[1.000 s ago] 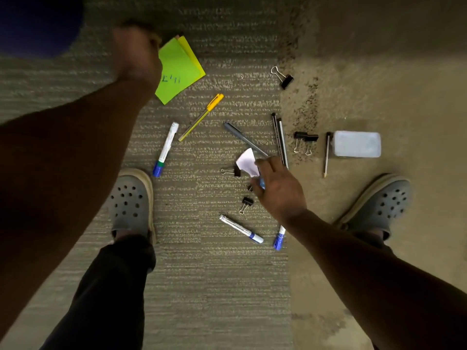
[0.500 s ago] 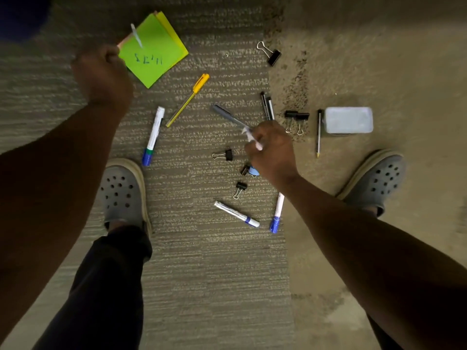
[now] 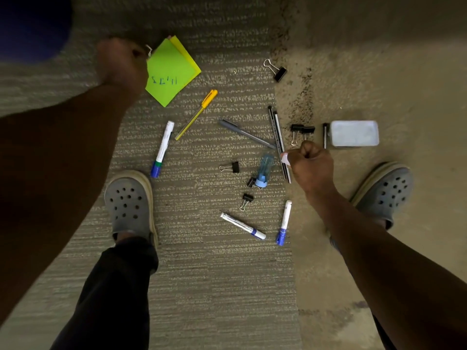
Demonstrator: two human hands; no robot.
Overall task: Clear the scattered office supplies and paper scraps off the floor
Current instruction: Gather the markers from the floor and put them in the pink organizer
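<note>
Two fists (image 3: 121, 64) (image 3: 312, 164), each apparently around a paper scrap (image 3: 285, 157).

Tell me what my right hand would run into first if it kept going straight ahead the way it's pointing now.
Likely the pair of black binder clips lying just beyond the knuckles of the right hand, which is closed on a white paper scrap. The hand's height above the floor is unclear, so it might pass over them.

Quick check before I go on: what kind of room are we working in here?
Most likely an office floor: low-pile striped carpet tiles, with whiteboard markers, binder clips and green sticky notes scattered across them. No furniture shows, so I can't be sure.
</note>
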